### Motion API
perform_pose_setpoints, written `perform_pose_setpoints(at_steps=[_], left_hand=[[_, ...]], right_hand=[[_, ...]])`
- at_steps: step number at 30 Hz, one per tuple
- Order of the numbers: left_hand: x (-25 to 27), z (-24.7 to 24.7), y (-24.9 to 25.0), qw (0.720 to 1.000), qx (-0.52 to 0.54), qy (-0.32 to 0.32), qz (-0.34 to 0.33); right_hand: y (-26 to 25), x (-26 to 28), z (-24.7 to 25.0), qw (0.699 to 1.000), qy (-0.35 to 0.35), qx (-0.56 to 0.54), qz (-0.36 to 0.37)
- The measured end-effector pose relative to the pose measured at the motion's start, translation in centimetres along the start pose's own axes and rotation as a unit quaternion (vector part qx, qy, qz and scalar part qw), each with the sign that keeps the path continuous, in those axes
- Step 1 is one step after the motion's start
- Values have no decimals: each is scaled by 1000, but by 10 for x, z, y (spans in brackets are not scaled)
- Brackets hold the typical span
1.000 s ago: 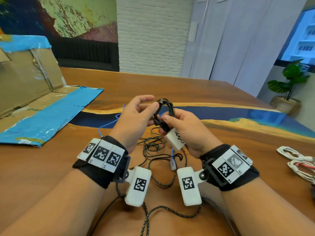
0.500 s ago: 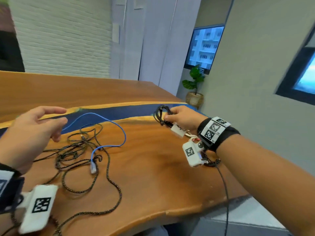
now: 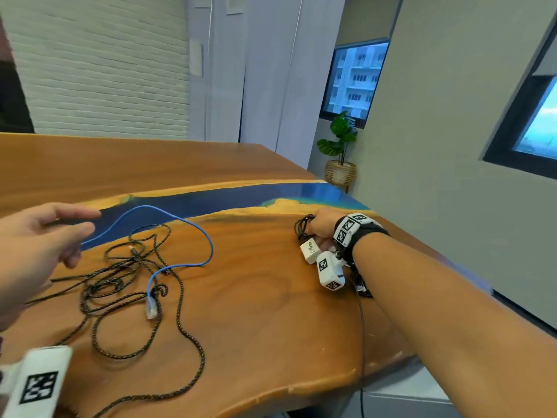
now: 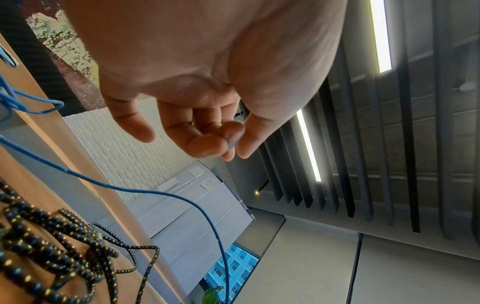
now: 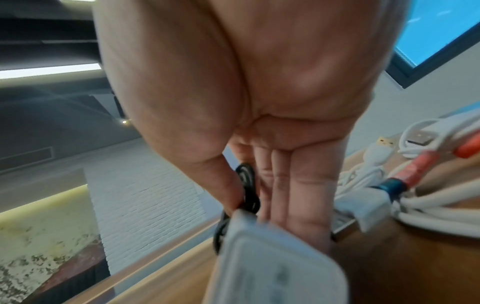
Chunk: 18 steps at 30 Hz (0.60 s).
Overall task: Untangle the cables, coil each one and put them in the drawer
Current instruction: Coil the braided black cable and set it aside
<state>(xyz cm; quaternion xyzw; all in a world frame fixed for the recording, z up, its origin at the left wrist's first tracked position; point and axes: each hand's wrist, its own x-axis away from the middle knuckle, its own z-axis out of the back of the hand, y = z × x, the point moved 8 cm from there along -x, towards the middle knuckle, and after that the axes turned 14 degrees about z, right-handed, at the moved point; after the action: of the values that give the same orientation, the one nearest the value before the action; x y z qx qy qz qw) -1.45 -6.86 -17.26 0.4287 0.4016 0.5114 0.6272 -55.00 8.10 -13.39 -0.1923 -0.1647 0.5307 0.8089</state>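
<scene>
My right hand [image 3: 315, 225] pinches a coiled black cable [image 3: 302, 226] low over the wooden table [image 3: 256, 297], near its right edge. A white plug block [image 3: 310, 251] hangs from the coil. In the right wrist view my thumb presses the black coil [image 5: 248, 185] against straight fingers, with the white block [image 5: 272, 263] blurred in front. My left hand [image 3: 83, 221] hovers with relaxed fingers and holds nothing, above a tangle of braided black cable [image 3: 120, 282] and a thin blue cable [image 3: 187, 221]. The left wrist view shows the empty left hand [image 4: 207, 144] over both.
Coiled white cables [image 5: 428, 195] with red and blue connectors lie just right of my right hand. The table's near edge [image 3: 271, 393] and right edge drop to the floor. A potted plant [image 3: 340, 152] stands beyond the far corner. No drawer is in view.
My left hand let go of the black coil. My right hand carried it right and lowered it toward the table edge. The head view swung right.
</scene>
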Motion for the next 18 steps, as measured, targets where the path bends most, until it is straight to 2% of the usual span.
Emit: perform_pose_setpoints(at_steps=[2,5,8,12,15,18], left_hand=[[24,-11,34,1000,-18,-16,3],[35,-14,44,999,-22,2,23],[58,-20,60,999,20,3,24],[79,-24,77,996,72,25,39],[87,-24,82,995,71,28,61],[89,-19,79,995,53,35,79]], right_hand=[[2,-6,2,999,9,30,-18],[-14,-5,14,990,33,136,3],[-42,1,22,988,50,134,53],[-128,23,9,977,24,72,198],[-218,65,-19,938,-15,76,338],[-285,108,-68,887,-111,131,429]])
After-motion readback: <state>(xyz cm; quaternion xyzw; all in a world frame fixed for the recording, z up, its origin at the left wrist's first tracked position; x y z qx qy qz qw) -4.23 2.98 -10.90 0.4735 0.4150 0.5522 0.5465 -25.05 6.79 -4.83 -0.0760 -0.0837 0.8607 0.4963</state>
